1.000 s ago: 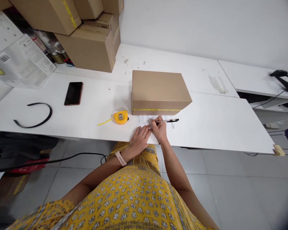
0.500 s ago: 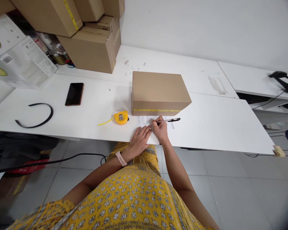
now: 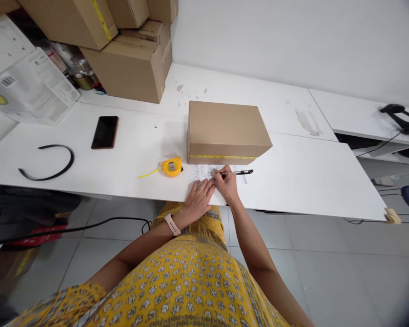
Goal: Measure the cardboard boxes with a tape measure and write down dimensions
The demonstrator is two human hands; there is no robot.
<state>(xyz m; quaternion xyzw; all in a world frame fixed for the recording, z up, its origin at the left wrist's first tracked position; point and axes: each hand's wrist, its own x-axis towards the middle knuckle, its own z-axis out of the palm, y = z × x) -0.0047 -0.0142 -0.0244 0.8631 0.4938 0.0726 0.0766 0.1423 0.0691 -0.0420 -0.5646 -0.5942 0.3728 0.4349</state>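
My right hand (image 3: 226, 185) is closed around a pen (image 3: 241, 172), its dark end pointing to the right. Under that hand lies a sheet of paper (image 3: 202, 171) with rows of small marks, partly covered by both hands. My left hand (image 3: 199, 197) rests flat at the desk's front edge, fingers stretched over the paper's lower part. Just behind the paper sits a closed cardboard box (image 3: 226, 125) with a yellow strip along its front. To the left is a yellow tape measure (image 3: 172, 166) with a short length of tape pulled out.
A phone (image 3: 104, 132) and a black headband (image 3: 66, 165) lie on the white desk (image 3: 313, 181) to the left. Cardboard boxes (image 3: 129, 68) are stacked at the back left beside a white avocado-printed carton (image 3: 37, 86). A black stand (image 3: 402, 118) is at far right.
The pen has tilted slightly, its dark end now a little lower and further left. My left hand stays in place on the paper.
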